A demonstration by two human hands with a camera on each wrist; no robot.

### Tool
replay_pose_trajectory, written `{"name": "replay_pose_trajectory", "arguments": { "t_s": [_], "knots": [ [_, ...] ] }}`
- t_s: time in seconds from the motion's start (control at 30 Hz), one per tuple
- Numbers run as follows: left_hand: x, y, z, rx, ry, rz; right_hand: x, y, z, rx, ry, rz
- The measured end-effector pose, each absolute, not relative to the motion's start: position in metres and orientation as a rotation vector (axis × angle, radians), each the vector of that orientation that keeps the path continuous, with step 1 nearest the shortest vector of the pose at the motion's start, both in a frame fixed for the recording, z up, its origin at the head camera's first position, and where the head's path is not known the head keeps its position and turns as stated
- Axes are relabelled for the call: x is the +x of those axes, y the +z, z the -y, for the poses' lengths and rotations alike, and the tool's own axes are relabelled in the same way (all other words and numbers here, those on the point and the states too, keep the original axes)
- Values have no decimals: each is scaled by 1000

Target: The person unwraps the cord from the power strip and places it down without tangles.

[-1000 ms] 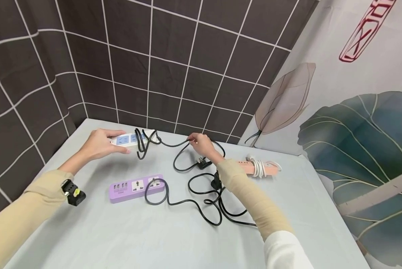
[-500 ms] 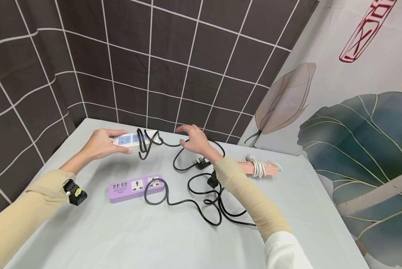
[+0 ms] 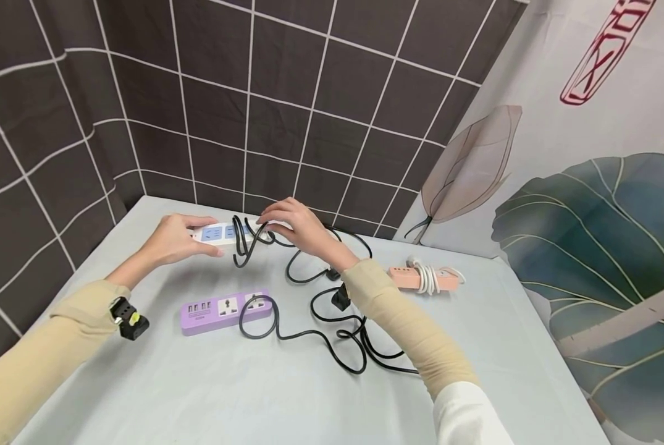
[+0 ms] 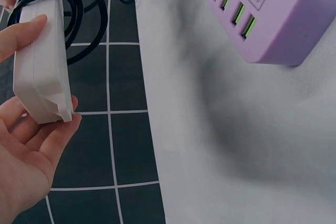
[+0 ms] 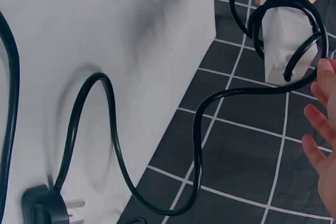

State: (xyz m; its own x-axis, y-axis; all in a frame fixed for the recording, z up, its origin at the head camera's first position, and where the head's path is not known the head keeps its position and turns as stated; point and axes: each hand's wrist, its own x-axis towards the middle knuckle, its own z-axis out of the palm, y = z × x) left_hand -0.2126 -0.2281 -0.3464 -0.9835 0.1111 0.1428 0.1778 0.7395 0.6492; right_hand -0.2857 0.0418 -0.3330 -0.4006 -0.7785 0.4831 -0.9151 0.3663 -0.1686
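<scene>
Dark brown cloth point(image 3: 287, 123), rippled, printed with white grid lines, forms the backdrop; at right, white cloth point(image 3: 565, 133) with leaf prints and a red seal-like mark. Bench point(image 3: 226, 395): pale grey-blue covering, matte.

Item: white power strip point(image 3: 216, 233), long and boxy, smooth plastic, blue socket panels, located at the far side of the bench. Its black cord point(image 5: 197, 140), round and glossy, is looped around the body; the remainder runs to a black plug point(image 5: 44, 205) with metal pins, on the bench.

Left hand point(image 3: 173, 240): thumb and fingers grip the strip's near end from opposite sides. Right hand point(image 3: 301, 230): at the other end, fingertips pinching the black cord, remaining fingers loosely spread.

Item: purple strip point(image 3: 209, 315), rounded edges, two white sockets, four USB slots lined green; a second cord point(image 3: 277, 318) curls over one end and trails in loops.

Item: pink strip point(image 3: 401, 278), right of centre, wound with a white cord point(image 3: 427, 279).

Sleeves point(image 3: 59, 327): beige, wrinkled; white fabric above the right one.
</scene>
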Motion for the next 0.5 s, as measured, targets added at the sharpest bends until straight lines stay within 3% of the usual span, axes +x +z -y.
{"name": "replay_pose_trajectory", "arguments": {
  "t_s": [0.5],
  "knots": [
    [-215, -350, 232, -174, -1082, 2836, -280, -338, -47, 1678, 612, 2246]
  ]
}}
